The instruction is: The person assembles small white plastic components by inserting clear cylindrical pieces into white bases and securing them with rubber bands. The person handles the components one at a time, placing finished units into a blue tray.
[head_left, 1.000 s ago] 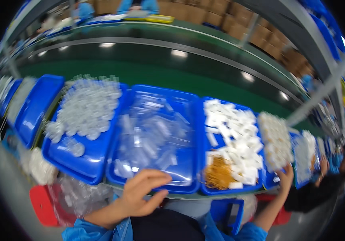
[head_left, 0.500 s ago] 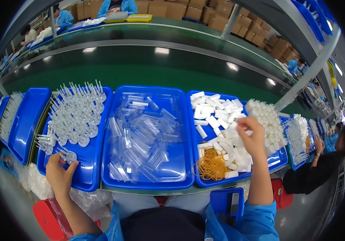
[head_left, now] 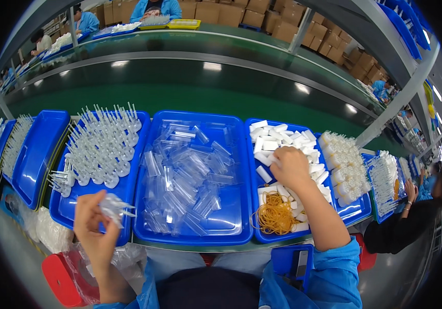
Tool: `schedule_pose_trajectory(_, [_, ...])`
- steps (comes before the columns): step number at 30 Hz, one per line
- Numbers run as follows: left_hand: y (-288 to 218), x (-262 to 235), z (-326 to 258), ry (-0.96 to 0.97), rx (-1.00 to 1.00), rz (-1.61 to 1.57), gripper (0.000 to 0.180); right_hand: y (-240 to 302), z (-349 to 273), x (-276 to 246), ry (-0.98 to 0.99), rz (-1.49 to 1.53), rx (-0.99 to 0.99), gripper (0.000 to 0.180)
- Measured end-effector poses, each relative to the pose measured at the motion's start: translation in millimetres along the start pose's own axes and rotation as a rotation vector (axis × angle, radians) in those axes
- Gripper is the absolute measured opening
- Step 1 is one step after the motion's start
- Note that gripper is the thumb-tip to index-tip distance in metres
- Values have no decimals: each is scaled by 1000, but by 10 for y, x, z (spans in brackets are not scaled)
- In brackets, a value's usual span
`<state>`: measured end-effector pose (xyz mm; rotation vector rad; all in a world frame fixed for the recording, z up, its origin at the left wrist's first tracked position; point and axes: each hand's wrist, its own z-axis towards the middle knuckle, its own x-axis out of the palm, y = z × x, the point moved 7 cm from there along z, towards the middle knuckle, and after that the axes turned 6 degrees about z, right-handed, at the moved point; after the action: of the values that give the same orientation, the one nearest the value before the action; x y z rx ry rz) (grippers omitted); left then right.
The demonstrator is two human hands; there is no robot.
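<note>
Seen from above: a long green conveyor belt (head_left: 221,98) running across the far side, and in front of it a row of shallow blue plastic trays. Largest at centre, a blue tray (head_left: 231,226) strewn with loose clear plastic sleeves (head_left: 185,175), mostly lying flat and pointing every way. To its left, a blue tray (head_left: 64,219) packed with upright clear plastic pump parts (head_left: 102,147), thin tubes pointing up. To its right, a blue tray (head_left: 254,193) holding small white rectangular plastic blocks (head_left: 277,136) and a heap of tan rubber bands (head_left: 275,216). Judged early to midway in the work: all three trays well stocked, no finished pieces visible in front of the person, so most of the joining left to do. Left hand (head_left: 94,229) raised over the near corner of the left tray, fingers closed around a small clear plastic pump piece (head_left: 114,205), its long axis roughly level, thin tube ends pointing right toward the centre tray. Right hand (head_left: 290,167) lowered palm-down onto the white blocks, fingers curled as if picking one; whether anything was actually gripped could not be told. At far right, another worker's hands (head_left: 411,190) at a further tray.
</note>
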<state>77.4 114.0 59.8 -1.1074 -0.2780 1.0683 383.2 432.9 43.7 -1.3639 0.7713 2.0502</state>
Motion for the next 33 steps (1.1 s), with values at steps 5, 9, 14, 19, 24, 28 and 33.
schedule_pose_trajectory(5, [-130, 414, -188, 209, 29, -75, 43, 406, -168, -407, -176, 441, -31, 12])
schedule_pose_trajectory(9, [-261, 883, -259, 362, -72, -288, 43, 567, -494, -471, -133, 804, 77, 8])
schedule_pose_trajectory(14, [-399, 1119, -366, 518, -10, -200, 46, 847, -812, -361, -110, 855, 48, 9])
schedule_pose_trajectory(19, [-423, 1169, -447, 583, 68, -182, 47, 770, -995, -387, -288, 1007, 162, 11])
schedule_pose_trajectory(24, [-431, 1175, -487, 539, 71, -243, 50, 766, -1052, -275, -174, 1156, 216, 11])
schedule_pose_trajectory(28, [-413, 1178, -508, 518, 66, -237, 50, 801, -1093, -233, -124, 1260, 246, 12])
schedule_pose_trajectory(33, [-400, 1163, -525, 500, 111, -208, 50, 838, -1112, -214, -103, 1275, 241, 12])
